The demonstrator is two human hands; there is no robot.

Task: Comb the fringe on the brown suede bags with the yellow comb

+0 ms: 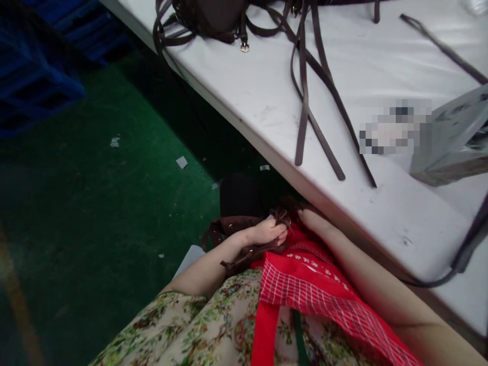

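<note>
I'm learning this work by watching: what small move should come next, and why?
Perhaps draw the brown cords straight with the right hand: the left hand grips them in a bunch, and the right is close by, though its fingers are too dark to make out.

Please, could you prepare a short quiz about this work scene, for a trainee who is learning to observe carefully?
1. Which lies on the white table?
a) the red apron
b) the long dark straps
c) the blue crates

2. True or false: the floor is green.

3. Fill in: of the two hands, the left hand grips thin strips whose colour is ____.

Key: 1. b; 2. true; 3. brown.
</note>
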